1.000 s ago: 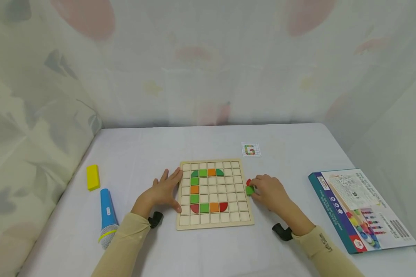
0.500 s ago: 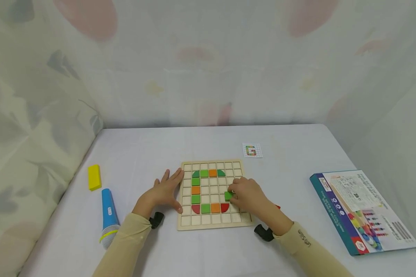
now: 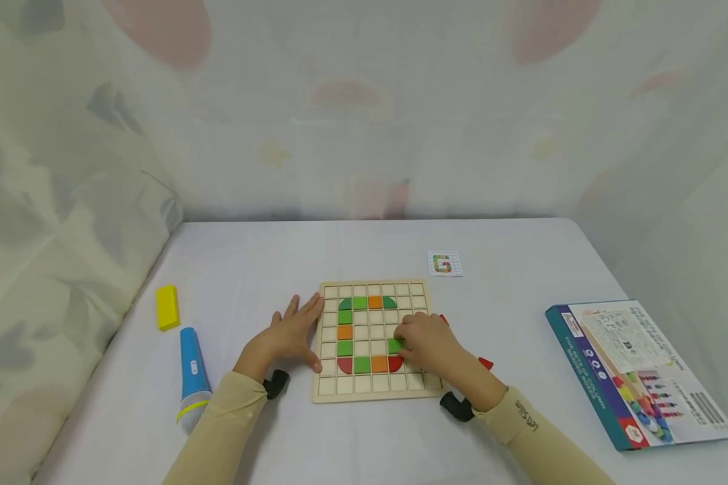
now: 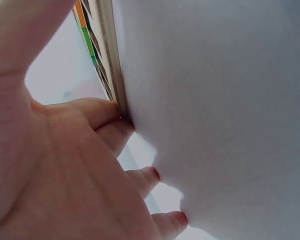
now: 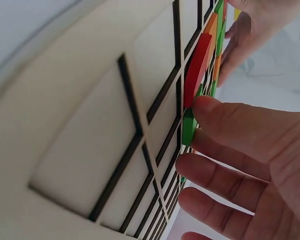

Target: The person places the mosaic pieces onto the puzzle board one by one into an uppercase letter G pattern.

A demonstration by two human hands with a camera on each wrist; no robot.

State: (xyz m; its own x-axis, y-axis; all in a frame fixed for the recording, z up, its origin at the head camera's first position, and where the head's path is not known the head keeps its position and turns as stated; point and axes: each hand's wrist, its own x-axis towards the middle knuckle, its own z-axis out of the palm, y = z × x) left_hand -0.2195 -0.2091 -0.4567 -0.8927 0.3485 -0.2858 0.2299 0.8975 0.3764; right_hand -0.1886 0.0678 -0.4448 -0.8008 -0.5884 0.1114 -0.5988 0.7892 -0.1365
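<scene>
A wooden grid board (image 3: 377, 331) lies on the table, with green, orange and red tiles set in its cells. Along its left edge my left hand (image 3: 282, 345) rests with fingers spread, thumb and fingertips at the frame; in the left wrist view the board's side (image 4: 110, 47) meets the index finger. Over the right half, my right hand (image 3: 433, 345) pinches a green square tile (image 3: 394, 346) at the cell just above a red quarter-round tile (image 3: 395, 364). The right wrist view has the thumb on that green tile's edge; how far it sits in the cell is unclear.
Red pieces (image 3: 486, 364) lie right of the board, partly behind the right arm. A small pattern card (image 3: 444, 263) lies beyond the board. Far right is a flat box (image 3: 643, 374); at left are a blue toy microphone (image 3: 191, 367) and a yellow block (image 3: 167, 307).
My right hand has picked up the green square tile from beside the board and carried it left to the cell above the red quarter-round. The left hand stays on the board's edge.
</scene>
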